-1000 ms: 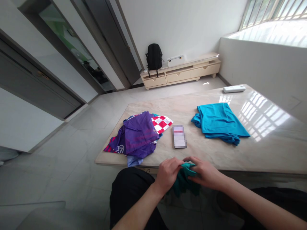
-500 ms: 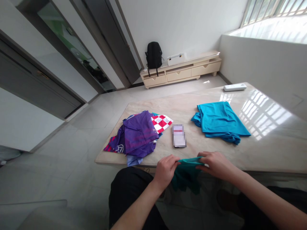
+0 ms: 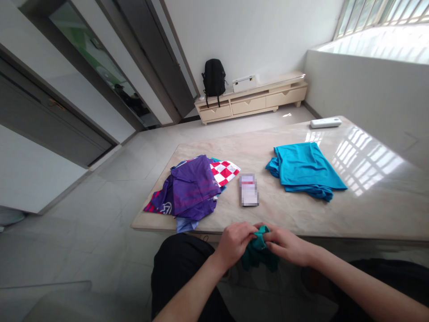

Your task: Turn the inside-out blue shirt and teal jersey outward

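Observation:
My left hand (image 3: 234, 243) and my right hand (image 3: 288, 244) meet at the near edge of the marble table (image 3: 368, 201), both gripping a dark teal garment (image 3: 258, 255) bunched between them. The cloth hangs down below the table edge, over my lap. A heap of clothes lies on the table's left side, with a purple shirt (image 3: 192, 185) on top and a red-and-white checked piece (image 3: 225, 172) beneath it. A bright blue shirt (image 3: 303, 170) lies flat further right. A phone (image 3: 248, 190) lies between the two piles.
A white remote (image 3: 325, 123) lies at the table's far edge. Beyond the table stands a low cream cabinet (image 3: 254, 100) with a black backpack (image 3: 213, 79) on it. Dark sliding doors line the left wall.
Half a second ago my hands were apart with the teal garment's edge stretched between them. Now they have come together and the cloth is bunched.

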Action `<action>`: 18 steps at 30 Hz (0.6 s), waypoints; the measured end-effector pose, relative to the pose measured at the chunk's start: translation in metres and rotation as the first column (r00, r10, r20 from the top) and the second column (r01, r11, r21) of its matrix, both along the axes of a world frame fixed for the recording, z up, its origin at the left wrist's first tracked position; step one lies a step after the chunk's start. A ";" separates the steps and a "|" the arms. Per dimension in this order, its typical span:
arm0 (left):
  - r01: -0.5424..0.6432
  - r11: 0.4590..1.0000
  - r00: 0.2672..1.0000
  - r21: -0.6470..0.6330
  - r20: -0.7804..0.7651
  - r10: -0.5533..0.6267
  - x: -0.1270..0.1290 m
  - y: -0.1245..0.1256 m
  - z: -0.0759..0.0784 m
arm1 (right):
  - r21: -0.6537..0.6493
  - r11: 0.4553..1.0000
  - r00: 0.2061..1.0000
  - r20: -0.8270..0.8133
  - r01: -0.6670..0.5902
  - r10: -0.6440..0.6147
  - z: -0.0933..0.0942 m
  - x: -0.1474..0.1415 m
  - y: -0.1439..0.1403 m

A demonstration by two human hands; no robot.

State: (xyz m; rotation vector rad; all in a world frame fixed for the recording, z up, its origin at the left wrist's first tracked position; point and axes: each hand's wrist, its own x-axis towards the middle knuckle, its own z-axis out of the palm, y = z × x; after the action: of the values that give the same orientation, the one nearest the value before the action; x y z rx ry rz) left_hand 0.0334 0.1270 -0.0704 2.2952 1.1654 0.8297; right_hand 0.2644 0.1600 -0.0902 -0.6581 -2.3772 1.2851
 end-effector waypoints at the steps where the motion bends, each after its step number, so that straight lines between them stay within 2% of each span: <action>1: 0.025 1.000 1.000 -0.001 -0.017 -0.025 0.001 -0.001 0.000 | 0.050 0.999 0.999 0.040 -0.017 0.015 -0.006 -0.003 -0.002; 5: 0.103 0.995 0.993 0.012 -0.066 -0.102 0.001 -0.002 0.000 | 0.255 0.966 0.979 0.205 -0.036 -0.017 -0.027 -0.009 -0.012; 8: 0.089 0.996 0.995 0.023 -0.046 -0.088 0.001 -0.002 0.001 | 0.333 0.942 0.933 0.350 -0.045 -0.079 -0.031 -0.012 -0.018; 11: 0.069 0.997 0.997 0.039 -0.038 -0.067 -0.001 -0.001 0.002 | 0.355 0.931 0.844 0.522 -0.085 -0.122 -0.029 -0.014 -0.019; 13: 0.068 0.996 0.997 0.054 -0.048 -0.065 -0.001 0.000 0.000 | 0.351 0.930 0.804 0.581 -0.111 -0.124 -0.027 -0.015 -0.018; 18: -0.005 0.997 0.997 0.081 -0.075 0.011 -0.008 0.008 -0.003 | 0.343 0.936 0.786 0.599 -0.083 -0.149 -0.014 -0.005 -0.010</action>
State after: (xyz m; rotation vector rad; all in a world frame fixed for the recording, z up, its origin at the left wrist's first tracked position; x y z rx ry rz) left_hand 0.0251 0.1347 -0.0733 2.4074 1.1947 0.8136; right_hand 0.2593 0.1502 -0.1043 -1.1339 -2.9895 0.6295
